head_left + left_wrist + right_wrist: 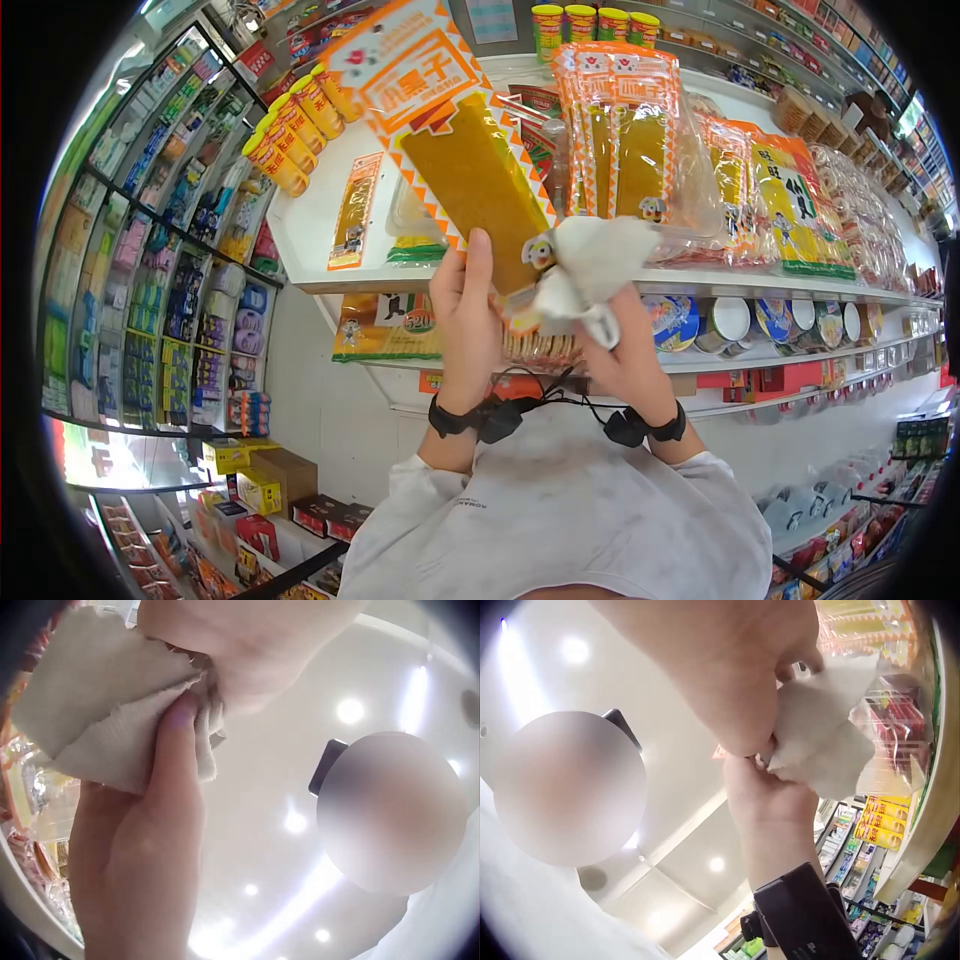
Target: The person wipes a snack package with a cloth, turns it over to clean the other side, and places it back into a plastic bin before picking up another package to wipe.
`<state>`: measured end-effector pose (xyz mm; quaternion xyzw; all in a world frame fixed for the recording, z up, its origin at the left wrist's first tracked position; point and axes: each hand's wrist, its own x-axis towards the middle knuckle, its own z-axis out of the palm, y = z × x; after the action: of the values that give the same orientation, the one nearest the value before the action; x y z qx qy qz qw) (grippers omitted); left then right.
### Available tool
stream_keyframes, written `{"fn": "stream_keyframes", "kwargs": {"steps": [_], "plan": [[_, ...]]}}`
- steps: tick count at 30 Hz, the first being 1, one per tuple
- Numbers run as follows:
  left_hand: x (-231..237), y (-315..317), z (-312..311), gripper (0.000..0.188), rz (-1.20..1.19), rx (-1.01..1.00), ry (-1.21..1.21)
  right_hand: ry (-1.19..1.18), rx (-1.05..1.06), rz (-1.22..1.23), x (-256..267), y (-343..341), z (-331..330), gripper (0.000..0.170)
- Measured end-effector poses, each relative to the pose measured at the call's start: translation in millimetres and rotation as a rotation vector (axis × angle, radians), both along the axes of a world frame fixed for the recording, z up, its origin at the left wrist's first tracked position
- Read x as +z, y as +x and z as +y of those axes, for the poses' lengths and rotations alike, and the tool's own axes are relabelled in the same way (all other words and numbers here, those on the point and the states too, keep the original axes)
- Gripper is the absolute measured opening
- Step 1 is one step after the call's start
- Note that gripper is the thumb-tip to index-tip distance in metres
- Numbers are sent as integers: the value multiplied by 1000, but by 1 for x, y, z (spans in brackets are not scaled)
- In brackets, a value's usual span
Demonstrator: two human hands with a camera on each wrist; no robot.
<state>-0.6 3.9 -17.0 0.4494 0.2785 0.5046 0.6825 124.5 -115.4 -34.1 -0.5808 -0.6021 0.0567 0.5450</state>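
My left hand [468, 318] grips the lower edge of a flat snack packet [470, 170], with the thumb on its front. The packet is orange and white, with a long yellow-brown slab behind a clear window, and stands tilted to the left above the shelf. In my right hand [626, 345] is a crumpled off-white cloth [600, 262], which overlaps the packet's lower right corner. Seen in the left wrist view, the right thumb presses on the folded cloth [97, 697]. The cloth hides most of the right fingers in the head view.
Similar packets [625, 130] stand in a clear bin on the white shelf [310, 225], and one lies flat [355, 210] at its left. Yellow canisters [290, 130] line the back left. Larger yellow bags [795, 205] sit to the right. Round tubs [725, 322] fill the shelf below.
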Motion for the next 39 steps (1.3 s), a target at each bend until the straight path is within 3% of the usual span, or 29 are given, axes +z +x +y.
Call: {"fn": "stream_keyframes", "kwargs": {"steps": [4,7,11,12,16,18,20,22,25,28,33,39], "plan": [[4,2,-3,28,-11,-44,60,-94,126,771,9,-5,-3,35],[4,5,-7,29,43,-86,147,-235,169,644,-2,1,-9,35],[6,19,-11,30,102,-66,349,41,-137,674,10,20,-26,35],[21,23,-10,29,50,-199,381,128,-255,686,5,30,-32,37],[14,27,10,24,161,-274,398,498,-494,792,0,93,-52,35],[20,36,19,23,196,-284,408,479,-692,653,-20,136,-64,34],[24,49,27,24,194,-327,434,443,-751,657,-27,163,-65,33],[26,67,36,26,154,-403,488,401,-672,808,-25,179,-60,33],[29,93,43,31,227,-529,542,41,-822,488,-45,203,-56,33],[30,114,47,47,371,-578,536,-53,-1057,28,-56,201,-58,31],[32,137,54,60,568,-660,509,49,-1050,130,-46,179,-74,31],[16,156,61,66,485,-595,459,155,-977,328,-43,166,-96,34]]}}
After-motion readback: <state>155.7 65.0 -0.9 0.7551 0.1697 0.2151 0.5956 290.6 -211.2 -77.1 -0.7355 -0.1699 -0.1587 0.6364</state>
